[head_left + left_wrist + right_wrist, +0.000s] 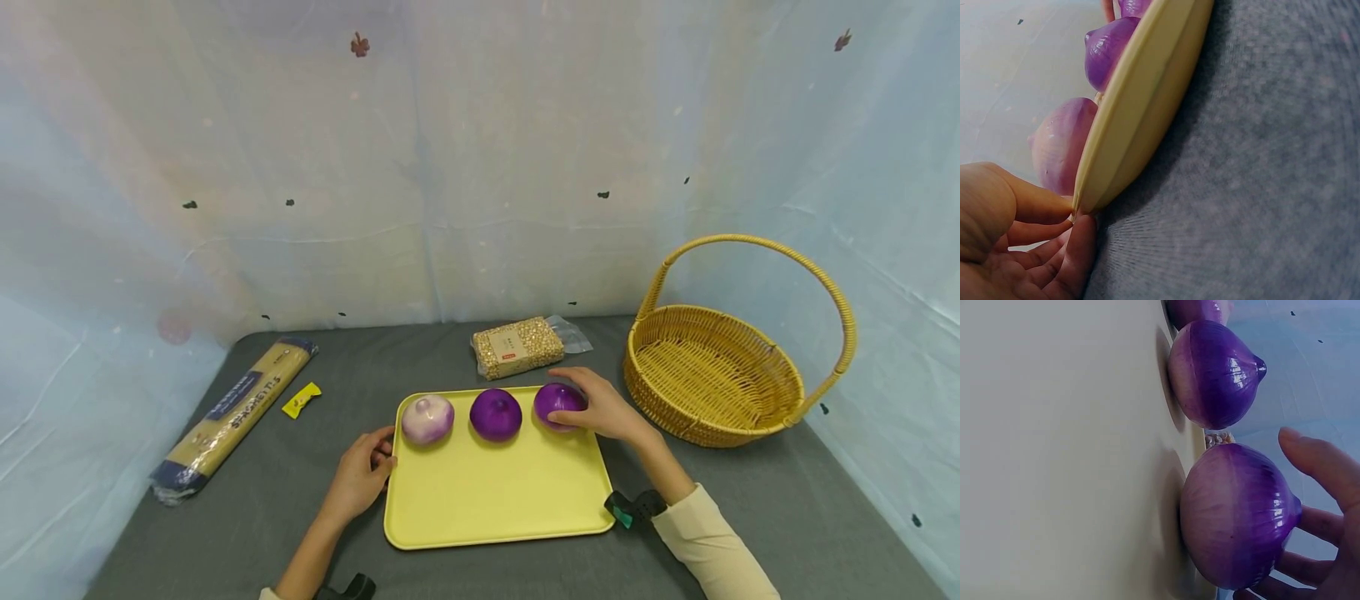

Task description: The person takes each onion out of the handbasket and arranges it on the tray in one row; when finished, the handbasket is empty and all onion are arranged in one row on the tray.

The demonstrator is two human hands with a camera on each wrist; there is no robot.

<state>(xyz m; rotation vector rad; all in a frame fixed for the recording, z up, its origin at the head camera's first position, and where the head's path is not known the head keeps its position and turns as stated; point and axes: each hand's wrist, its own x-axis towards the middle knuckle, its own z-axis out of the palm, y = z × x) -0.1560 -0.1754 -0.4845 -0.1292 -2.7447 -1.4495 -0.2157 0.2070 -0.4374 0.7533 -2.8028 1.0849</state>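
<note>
We can read one label: the long packet (232, 410) at the left of the grey table (750, 500) says "SPAGHETTI" along its dark band. The bag of grains (517, 347) behind the yellow tray (495, 492) carries a small red-and-white label, too small for us to read, and the little yellow wrapper (302, 400) beside the spaghetti has no legible print.

Our right hand (600, 408) reaches in from the right, wrist low, its fingers curved round the rightmost purple onion (557, 404) at the tray's far right corner (the right wrist view shows the fingers (1319, 469) spread behind it, cupping it loosely while it sits on the tray). The middle purple onion (496, 414) and the paler onion (427, 418) stand in a row to its left.

Our left hand (362, 473) lies at the tray's left edge, thumb and fingertips (1082, 244) pinching the rim near the pale onion.

A wicker basket (712, 375) stands at the right, apart from the tray.
</note>
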